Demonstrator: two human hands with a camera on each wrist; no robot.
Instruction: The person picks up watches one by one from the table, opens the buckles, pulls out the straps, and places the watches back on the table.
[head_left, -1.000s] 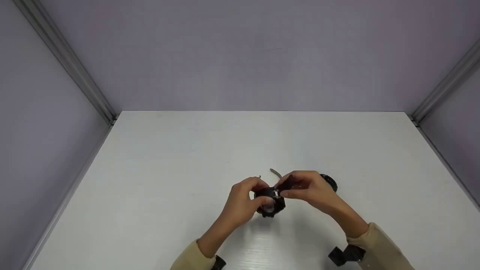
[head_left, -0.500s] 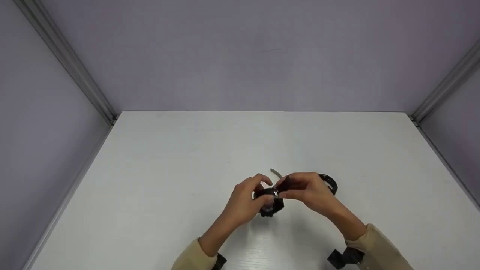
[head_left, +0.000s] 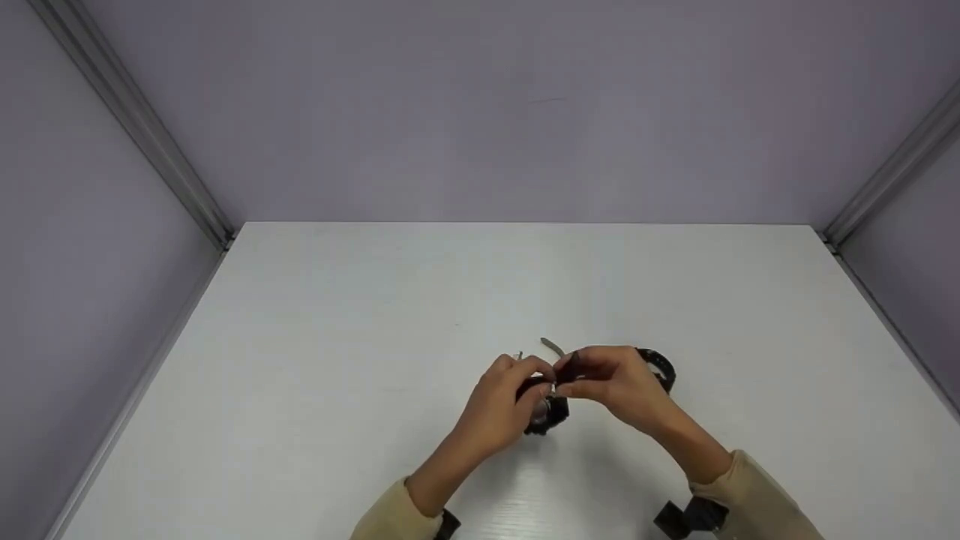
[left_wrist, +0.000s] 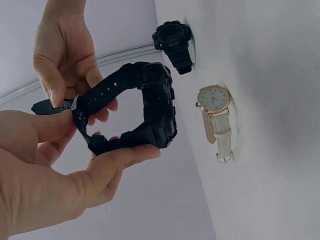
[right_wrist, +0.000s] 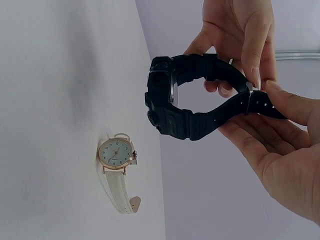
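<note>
Black digital watch (left_wrist: 150, 107): light, bulky rigid case, flexible rubbery strap, likely best held at strap ends; left hand (head_left: 504, 405) and right hand (head_left: 611, 382) both pinch strap near buckle.

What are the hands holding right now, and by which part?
Both hands hold one black watch by its strap: the left hand and the right hand pinch it at the buckle.

Strap watch (right_wrist: 116, 155) lies on table (head_left: 337, 360), apparently behind hands' held watch (left_wrist: 150, 107)
</note>
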